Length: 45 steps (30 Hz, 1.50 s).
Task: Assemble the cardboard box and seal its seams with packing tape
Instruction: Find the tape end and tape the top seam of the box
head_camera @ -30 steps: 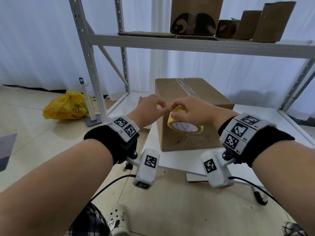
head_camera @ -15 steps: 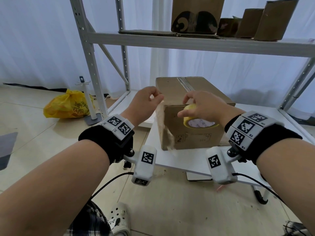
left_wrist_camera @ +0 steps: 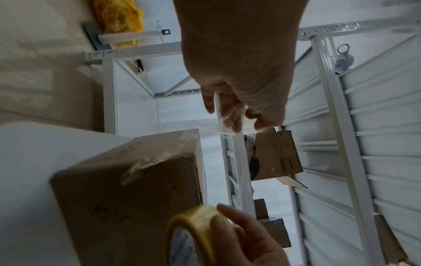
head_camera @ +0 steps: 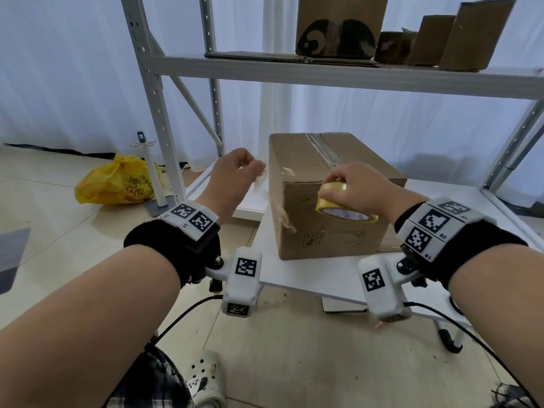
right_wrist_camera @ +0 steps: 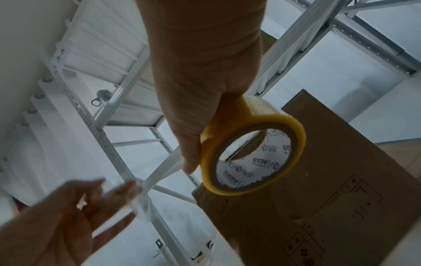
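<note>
A closed brown cardboard box (head_camera: 323,195) stands on a low white table (head_camera: 309,278), with tape along its top seam and a loose, wrinkled strip down its near left edge. My left hand (head_camera: 256,169) is raised just left of the box and pinches a crumpled clear tape strip (left_wrist_camera: 225,124), which trails toward the box's top corner. At the box's front top edge my right hand (head_camera: 332,187) grips the yellow tape roll (head_camera: 344,207), fingers over its rim. The right wrist view shows the roll (right_wrist_camera: 250,153) against the box (right_wrist_camera: 330,189).
A white metal rack (head_camera: 323,75) rises behind the table, with several cardboard boxes (head_camera: 338,25) on its upper shelf. A yellow bag (head_camera: 117,181) and a white stand (head_camera: 153,178) sit on the floor at left. Wrist cables hang below my arms.
My hands were together at the roll and have drawn apart. The left hand went up and left with the clear strip; the right carried the roll up to the box's front top edge.
</note>
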Tool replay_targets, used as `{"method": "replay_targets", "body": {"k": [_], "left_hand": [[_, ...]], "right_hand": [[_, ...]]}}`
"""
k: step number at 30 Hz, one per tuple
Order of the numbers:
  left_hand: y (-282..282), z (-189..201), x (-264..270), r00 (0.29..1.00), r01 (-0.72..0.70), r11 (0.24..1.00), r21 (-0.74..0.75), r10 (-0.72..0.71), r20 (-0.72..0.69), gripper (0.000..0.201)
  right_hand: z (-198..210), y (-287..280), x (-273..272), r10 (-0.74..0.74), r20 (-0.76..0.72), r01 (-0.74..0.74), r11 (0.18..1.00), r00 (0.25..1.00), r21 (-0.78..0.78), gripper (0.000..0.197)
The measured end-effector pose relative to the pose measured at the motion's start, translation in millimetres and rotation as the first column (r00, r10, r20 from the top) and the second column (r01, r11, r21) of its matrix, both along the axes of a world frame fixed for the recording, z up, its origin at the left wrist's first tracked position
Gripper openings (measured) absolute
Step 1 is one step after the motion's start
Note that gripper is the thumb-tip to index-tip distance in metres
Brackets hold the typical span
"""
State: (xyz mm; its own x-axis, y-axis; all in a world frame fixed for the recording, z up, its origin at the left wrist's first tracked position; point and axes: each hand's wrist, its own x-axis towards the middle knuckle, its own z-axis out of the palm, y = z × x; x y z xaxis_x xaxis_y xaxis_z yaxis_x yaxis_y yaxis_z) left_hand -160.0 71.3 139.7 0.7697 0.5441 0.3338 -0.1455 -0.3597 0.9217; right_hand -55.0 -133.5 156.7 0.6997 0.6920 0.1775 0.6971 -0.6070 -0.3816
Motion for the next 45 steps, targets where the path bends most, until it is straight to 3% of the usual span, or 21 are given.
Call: {"method": "replay_targets", "body": {"k": [4,7,9,11,13,15,16,18,20,21,24,26,30,38,42,45], "left_hand": [[-12.3,7.2,0.8,0.990,0.126,0.974,-0.188,-0.113,0.078,0.034],[-23.3,12.3,8.7,0.964,0.255,0.851,-0.459,-0.186,0.190,0.025],[-30.9,15.8,14.2,0.966,0.249,0.770,-0.588,-0.155,0.206,0.020],[-35.7,12.4,21.2,0.985,0.174,0.773,-0.610,-0.123,0.124,0.015],[-41.9,1.9,31.4,0.991,0.119,0.825,-0.552,-0.136,0.010,0.014],[-49.9,-7.9,39.2,0.974,0.122,0.928,-0.352,-0.179,-0.135,0.010],[-52.4,-12.3,43.1,0.956,0.150,0.967,-0.208,-0.196,-0.220,0.019],[-54.3,-24.0,55.2,0.912,0.262,0.965,0.029,-0.237,-0.334,0.041],[-51.1,-32.0,60.8,0.880,0.365,0.909,0.200,-0.267,-0.393,0.051],[-48.7,-35.4,64.4,0.854,0.417,0.880,0.228,-0.293,-0.429,0.052],[-45.3,-37.6,65.5,0.706,0.584,0.809,0.069,-0.464,-0.536,0.042],[-46.7,-36.4,64.5,0.643,0.633,0.772,0.059,-0.482,-0.595,0.041],[-48.8,-38.6,62.9,0.709,0.586,0.762,0.274,-0.319,-0.629,0.037],[-50.9,-33.7,54.7,0.813,0.520,0.842,0.144,-0.435,-0.387,0.029],[-54.2,-36.3,54.8,0.883,0.433,0.848,0.306,-0.331,-0.332,0.030],[-49.1,-37.0,56.6,0.914,0.347,0.863,0.367,-0.224,-0.337,0.045]], "right_hand": [[-5.7,1.9,-2.4,0.000,-0.016,0.001,0.998,1.000,0.066,0.035],[-4.3,5.5,-6.0,0.040,-0.084,-0.034,0.997,0.996,0.073,0.039],[-3.4,5.4,-6.2,0.073,-0.173,-0.061,0.995,0.982,0.077,0.038],[-5.1,4.4,-5.6,0.076,-0.209,-0.061,0.995,0.975,0.075,0.036],[-11.1,3.7,-2.7,0.054,-0.195,-0.049,0.998,0.979,0.031,0.039],[-20.0,3.2,-0.8,0.014,-0.134,-0.023,0.998,0.991,-0.059,0.043],[-24.1,1.6,2.4,-0.010,-0.105,0.000,0.995,0.994,-0.098,0.045],[-32.7,-6.0,11.5,-0.034,-0.109,0.017,0.987,0.993,-0.157,0.048],[-38.5,-13.8,17.6,-0.004,-0.184,-0.030,0.983,0.983,-0.182,0.045],[-40.8,-17.5,20.2,0.016,-0.240,-0.056,0.986,0.971,-0.160,0.040],[-47.3,-24.3,22.3,0.060,-0.396,-0.083,0.996,0.916,-0.042,0.032],[-52.4,-25.3,23.9,0.074,-0.417,-0.082,0.997,0.906,-0.001,0.024],[-57.9,-23.9,29.4,0.105,-0.367,-0.091,0.994,0.924,0.055,0.021],[-56.4,-26.1,33.4,0.066,-0.195,-0.042,0.991,0.979,0.126,0.020],[-57.6,-26.4,31.4,0.083,-0.225,-0.040,0.981,0.971,0.189,0.020],[-53.2,-25.4,24.8,0.129,-0.303,-0.075,0.980,0.944,0.184,0.015]]}}
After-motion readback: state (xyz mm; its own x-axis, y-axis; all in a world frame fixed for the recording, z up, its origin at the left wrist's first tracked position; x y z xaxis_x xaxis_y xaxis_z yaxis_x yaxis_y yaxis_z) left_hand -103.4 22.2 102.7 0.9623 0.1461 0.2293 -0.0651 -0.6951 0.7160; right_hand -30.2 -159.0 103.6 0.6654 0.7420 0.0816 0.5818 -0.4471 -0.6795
